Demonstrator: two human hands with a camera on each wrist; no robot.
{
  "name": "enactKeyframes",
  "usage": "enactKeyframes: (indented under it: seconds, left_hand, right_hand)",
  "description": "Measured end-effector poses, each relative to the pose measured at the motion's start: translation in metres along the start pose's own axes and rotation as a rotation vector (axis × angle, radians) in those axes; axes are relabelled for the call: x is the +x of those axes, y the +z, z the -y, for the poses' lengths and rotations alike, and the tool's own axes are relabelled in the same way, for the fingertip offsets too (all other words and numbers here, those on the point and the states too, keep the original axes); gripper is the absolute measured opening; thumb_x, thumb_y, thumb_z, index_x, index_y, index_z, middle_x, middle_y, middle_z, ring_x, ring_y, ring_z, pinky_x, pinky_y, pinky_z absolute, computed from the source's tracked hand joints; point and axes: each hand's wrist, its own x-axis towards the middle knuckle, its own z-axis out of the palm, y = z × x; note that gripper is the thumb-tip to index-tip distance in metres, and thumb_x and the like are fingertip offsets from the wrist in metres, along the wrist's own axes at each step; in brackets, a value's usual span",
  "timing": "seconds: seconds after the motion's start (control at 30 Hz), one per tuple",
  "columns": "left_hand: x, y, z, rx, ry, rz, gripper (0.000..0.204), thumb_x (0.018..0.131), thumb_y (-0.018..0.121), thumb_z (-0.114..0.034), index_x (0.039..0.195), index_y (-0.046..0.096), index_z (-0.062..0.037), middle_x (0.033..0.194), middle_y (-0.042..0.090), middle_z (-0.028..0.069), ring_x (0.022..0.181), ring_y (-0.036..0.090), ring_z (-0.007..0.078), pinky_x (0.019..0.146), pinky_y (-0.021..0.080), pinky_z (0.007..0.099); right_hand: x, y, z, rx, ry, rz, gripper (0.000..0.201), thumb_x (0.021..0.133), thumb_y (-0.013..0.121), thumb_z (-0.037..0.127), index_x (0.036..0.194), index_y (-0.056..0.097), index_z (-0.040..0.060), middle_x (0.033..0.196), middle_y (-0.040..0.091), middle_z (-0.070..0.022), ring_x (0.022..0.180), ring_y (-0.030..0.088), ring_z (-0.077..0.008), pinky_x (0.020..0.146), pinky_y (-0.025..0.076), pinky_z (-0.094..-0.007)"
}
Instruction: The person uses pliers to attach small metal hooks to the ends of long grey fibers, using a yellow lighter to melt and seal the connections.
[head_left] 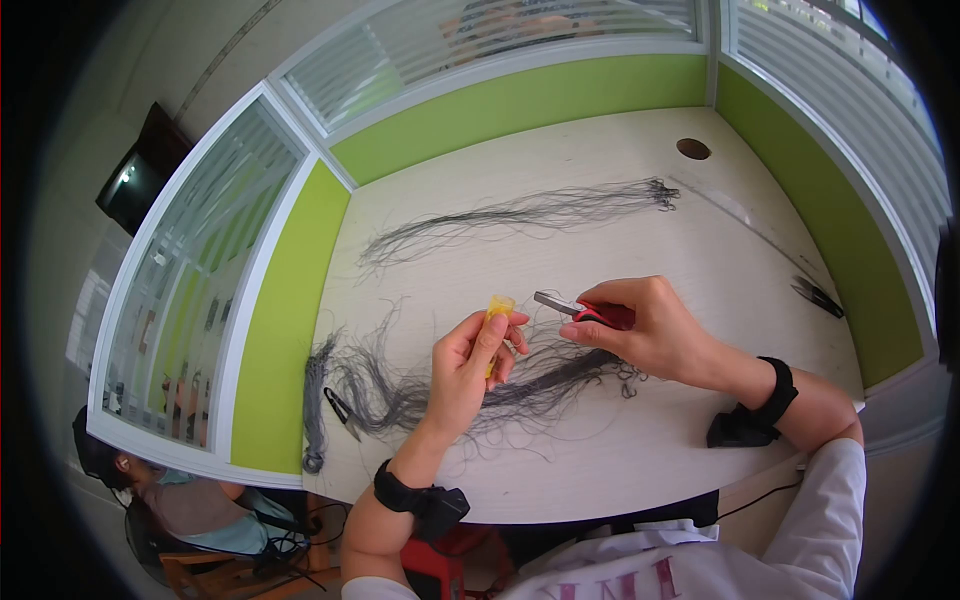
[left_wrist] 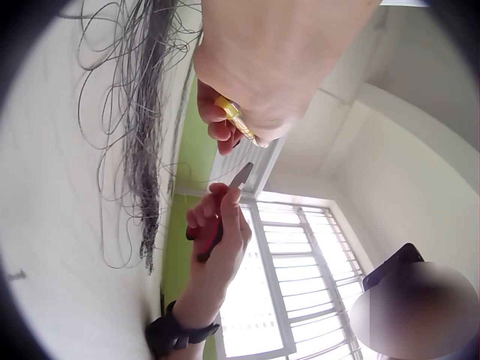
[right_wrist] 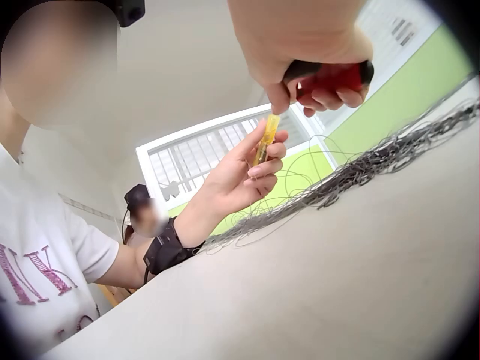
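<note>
My left hand (head_left: pixel 470 365) pinches a slim, see-through yellow piece (head_left: pixel 501 304) between thumb and fingers, upright above the table. To its right, my right hand (head_left: pixel 655 325) grips pliers (head_left: pixel 557 301) with red and black handles, their metal nose pointing at the yellow piece. Seen from the left wrist, the pliers' nose (left_wrist: pixel 241 176) is a short way from the yellow piece (left_wrist: pixel 236 120). Under both hands a tangled bundle of thin dark wires (head_left: pixel 550 385) lies across the table, partly hidden by the left hand.
A second wire bundle (head_left: pixel 480 218) stretches along the back of the table (head_left: pixel 600 470). By the left partition lie a coiled grey hank (head_left: pixel 315 410) and black snips (head_left: pixel 341 412). A clear ruler (head_left: pixel 740 222) and a black-handled tool (head_left: pixel 820 296) lie at right. Green partitions (head_left: pixel 540 100) enclose the table.
</note>
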Motion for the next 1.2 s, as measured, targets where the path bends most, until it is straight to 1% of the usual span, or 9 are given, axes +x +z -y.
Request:
enactKeyframes:
  seconds: [0.03,0.17,0.23,0.47,0.63,0.77,0.87,0.97,1.2]
  left_hand:
    - [-0.001,0.002,-0.002,-0.011,0.005,0.014,0.039,0.102,0.042,-0.030,0.107,0.060,0.0047,0.078,0.060,0.0068,0.053,0.046,0.0051,0.045,0.033,0.0181]
    - [-0.006,0.011,-0.004,-0.017,0.018,0.084,0.040,0.102,0.042,-0.031,0.112,0.059,0.0045,0.076,0.060,0.0062,0.057,0.051,0.0067,0.048,0.037,0.0186]
    - [-0.007,0.011,-0.002,-0.017,0.019,0.114,0.040,0.102,0.042,-0.031,0.113,0.059,0.0043,0.075,0.060,0.0060,0.058,0.052,0.0070,0.048,0.037,0.0187]
    - [-0.008,0.009,0.007,-0.024,-0.006,0.175,0.036,0.099,0.051,-0.029,0.117,0.060,0.0018,0.071,0.061,0.0024,0.058,0.051,0.0042,0.048,0.037,0.0181]
    - [-0.008,0.011,0.009,0.023,0.000,0.169,0.036,0.097,0.055,-0.026,0.119,0.060,0.0017,0.068,0.060,0.0020,0.055,0.049,0.0040,0.049,0.037,0.0180]
    - [-0.008,0.013,0.003,0.043,-0.049,0.151,0.035,0.095,0.060,-0.020,0.123,0.059,0.0016,0.072,0.063,0.0031,0.055,0.049,0.0039,0.050,0.038,0.0177]
    - [-0.005,0.010,0.006,0.056,-0.040,0.105,0.029,0.094,0.059,-0.011,0.118,0.059,0.0043,0.084,0.066,0.0080,0.055,0.047,0.0054,0.049,0.037,0.0173]
    - [-0.001,0.004,0.001,0.022,-0.134,0.138,0.027,0.092,0.061,-0.009,0.116,0.060,0.0043,0.084,0.067,0.0084,0.052,0.042,0.0044,0.048,0.034,0.0172]
    - [0.025,-0.034,-0.032,0.128,-0.248,0.230,0.023,0.092,0.062,-0.010,0.110,0.062,0.0047,0.084,0.066,0.0077,0.052,0.041,0.0034,0.047,0.033,0.0167]
  right_hand:
    - [0.000,0.001,0.003,0.181,0.161,0.044,0.035,0.079,0.075,0.029,0.090,0.064,-0.0027,0.075,0.064,-0.0098,0.061,0.056,-0.0137,0.058,0.047,-0.0287]
    - [-0.003,0.014,0.002,0.380,0.122,-0.003,0.036,0.079,0.077,0.025,0.095,0.063,-0.0042,0.076,0.065,-0.0085,0.066,0.055,-0.0088,0.061,0.047,-0.0260]
    - [-0.005,0.015,0.005,0.390,0.115,0.021,0.037,0.080,0.077,0.015,0.106,0.060,-0.0037,0.087,0.064,-0.0044,0.074,0.057,-0.0059,0.068,0.047,-0.0222]
    - [-0.003,0.027,-0.010,0.527,0.035,-0.086,0.034,0.076,0.077,0.013,0.100,0.062,-0.0044,0.082,0.069,-0.0115,0.072,0.063,-0.0122,0.065,0.050,-0.0281]
    - [-0.003,0.024,-0.011,0.104,-0.244,-0.183,0.030,0.074,0.075,0.008,0.098,0.061,-0.0038,0.078,0.066,-0.0156,0.068,0.065,-0.0231,0.063,0.051,-0.0325]
    - [0.000,0.017,-0.013,0.087,-0.268,-0.162,0.027,0.073,0.072,0.006,0.096,0.061,-0.0033,0.078,0.065,-0.0158,0.067,0.064,-0.0265,0.062,0.052,-0.0342]
    - [0.010,-0.005,-0.023,-0.044,-0.273,-0.061,0.025,0.074,0.070,0.004,0.096,0.061,-0.0030,0.079,0.065,-0.0161,0.070,0.064,-0.0284,0.064,0.052,-0.0345]
    - [0.024,-0.035,-0.036,-0.333,-0.304,-0.048,0.021,0.078,0.068,0.005,0.097,0.062,-0.0012,0.080,0.064,-0.0132,0.073,0.062,-0.0255,0.068,0.050,-0.0342]
    - [0.042,-0.093,-0.095,-0.404,0.001,-0.227,0.020,0.078,0.066,0.007,0.095,0.063,-0.0016,0.082,0.066,-0.0181,0.077,0.063,-0.0342,0.071,0.050,-0.0401]
